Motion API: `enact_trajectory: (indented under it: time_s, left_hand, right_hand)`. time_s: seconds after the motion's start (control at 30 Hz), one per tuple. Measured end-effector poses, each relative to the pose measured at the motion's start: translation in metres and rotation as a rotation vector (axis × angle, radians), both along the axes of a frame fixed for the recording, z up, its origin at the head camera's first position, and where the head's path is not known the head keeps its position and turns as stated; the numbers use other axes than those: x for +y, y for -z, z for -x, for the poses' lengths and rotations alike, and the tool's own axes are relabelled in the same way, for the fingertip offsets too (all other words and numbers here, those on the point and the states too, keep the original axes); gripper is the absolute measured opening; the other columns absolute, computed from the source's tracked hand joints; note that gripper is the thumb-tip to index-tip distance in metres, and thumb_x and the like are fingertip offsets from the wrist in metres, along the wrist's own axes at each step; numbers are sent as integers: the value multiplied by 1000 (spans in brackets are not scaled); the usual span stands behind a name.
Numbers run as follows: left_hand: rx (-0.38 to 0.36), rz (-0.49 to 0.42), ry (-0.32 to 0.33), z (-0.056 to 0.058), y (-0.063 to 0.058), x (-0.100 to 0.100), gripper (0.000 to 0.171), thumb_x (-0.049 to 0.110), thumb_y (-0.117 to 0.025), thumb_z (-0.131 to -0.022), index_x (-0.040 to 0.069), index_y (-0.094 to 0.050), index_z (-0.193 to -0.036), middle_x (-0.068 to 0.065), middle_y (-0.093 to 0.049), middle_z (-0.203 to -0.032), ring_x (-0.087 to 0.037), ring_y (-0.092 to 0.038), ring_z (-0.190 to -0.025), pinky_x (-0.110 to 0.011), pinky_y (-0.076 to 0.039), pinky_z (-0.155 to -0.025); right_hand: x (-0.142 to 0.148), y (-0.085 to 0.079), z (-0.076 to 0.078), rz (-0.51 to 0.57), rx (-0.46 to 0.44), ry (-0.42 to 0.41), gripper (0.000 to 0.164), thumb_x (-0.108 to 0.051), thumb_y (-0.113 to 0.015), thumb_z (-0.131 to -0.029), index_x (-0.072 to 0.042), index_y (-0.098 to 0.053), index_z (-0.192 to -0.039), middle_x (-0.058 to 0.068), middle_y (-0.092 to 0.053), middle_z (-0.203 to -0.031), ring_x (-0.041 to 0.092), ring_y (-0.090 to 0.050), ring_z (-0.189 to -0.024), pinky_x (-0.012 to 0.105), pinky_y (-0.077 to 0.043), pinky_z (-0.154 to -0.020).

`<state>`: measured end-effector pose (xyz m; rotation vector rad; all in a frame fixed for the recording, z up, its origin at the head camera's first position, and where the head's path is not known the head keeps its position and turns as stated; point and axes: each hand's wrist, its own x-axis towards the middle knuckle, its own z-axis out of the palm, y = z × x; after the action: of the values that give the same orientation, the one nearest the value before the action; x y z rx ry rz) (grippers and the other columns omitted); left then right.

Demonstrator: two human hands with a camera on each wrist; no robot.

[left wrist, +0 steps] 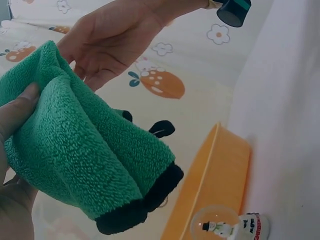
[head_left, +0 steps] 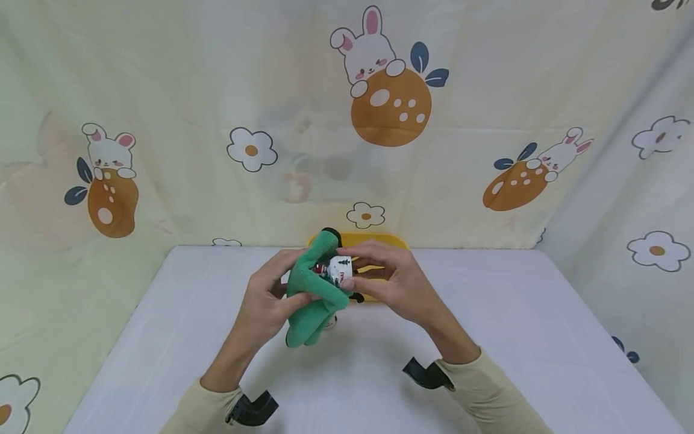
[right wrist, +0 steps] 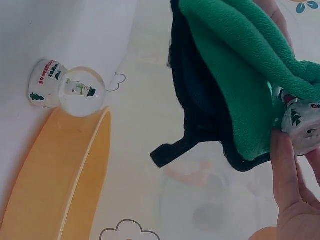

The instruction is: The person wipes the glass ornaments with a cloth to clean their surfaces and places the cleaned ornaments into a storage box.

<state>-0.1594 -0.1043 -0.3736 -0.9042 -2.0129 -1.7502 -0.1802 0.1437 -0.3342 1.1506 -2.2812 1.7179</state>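
In the head view my left hand (head_left: 262, 301) grips a green terry cloth (head_left: 317, 283) with its thumb on the near side. The cloth is folded over the globe end of a snow globe (head_left: 341, 271), which hides most of the glass. My right hand (head_left: 401, 280) pinches that snow globe's white base, printed with a tree and red letters. Black trim and a hanging loop (right wrist: 172, 152) edge the cloth in the right wrist view. A second snow globe (right wrist: 82, 92), with a snowman inside, stands upright on the table, apart from both hands; the cloth partly covers it in the head view.
Behind the hands a yellow-orange plastic bin (head_left: 390, 240) stands at the table's back edge. The second snow globe is just in front of it. A white cover lies over the table (head_left: 488, 301). A curtain (head_left: 190, 120) printed with rabbits and flowers hangs behind.
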Motion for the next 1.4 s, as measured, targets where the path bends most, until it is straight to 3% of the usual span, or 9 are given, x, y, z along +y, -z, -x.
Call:
enact_trajectory:
  time_s: [0.37,0.6,0.83,1.03,1.2,1.4]
  left_hand:
    - [72,20,-32,0,2,1,66,-15,-78,-79,2,-59,-139,-13,-59,-133,-18,-60,-122,-34,-61,-85]
    - [39,-20,-34,1,4,1,65,-16,-76,-81,5,-58,-140,-12,-60,-134,-22,-58,-125,-36,-61,-87]
    - [-29,-50,-25,1,3,1,63,-12,-75,-84,9,-57,-141,-9,-60,-134,-25,-59,-124,-38,-60,-90]
    - [-134,-76,-18,0,2,0,60,-7,-77,-85,9,-59,-140,-9,-63,-133,-25,-62,-120,-37,-59,-91]
    - [-224,-102,-29,-1,1,-1,58,-3,-79,-85,10,-60,-139,-8,-64,-131,-25,-62,-115,-34,-59,-92]
    - [-238,-100,-50,-1,1,-1,58,-1,-79,-85,11,-60,-139,-7,-65,-131,-25,-62,-116,-33,-60,-91]
  right_hand:
    - [-4,-3,-1,-62,-105,114,32,-19,-74,-94,-11,-71,-125,5,-72,-115,19,-72,-93,33,-62,-81]
    - [-1,-7,-2,-80,-159,67,42,-21,-73,-96,-16,-65,-137,6,-64,-131,22,-70,-106,32,-62,-84]
    - [-2,-5,0,5,-57,-18,47,-6,-75,-91,-11,-65,-136,7,-62,-130,26,-67,-109,36,-59,-92]
    - [-4,-1,0,16,49,-19,49,-2,-77,-89,-9,-65,-136,4,-63,-130,22,-65,-111,36,-59,-92]
    - [-4,0,2,6,208,-26,52,2,-79,-84,-4,-65,-134,8,-62,-133,23,-61,-120,34,-58,-94]
    - [-3,0,4,-42,402,23,49,1,-83,-81,-4,-69,-128,8,-64,-132,22,-62,-121,30,-56,-97]
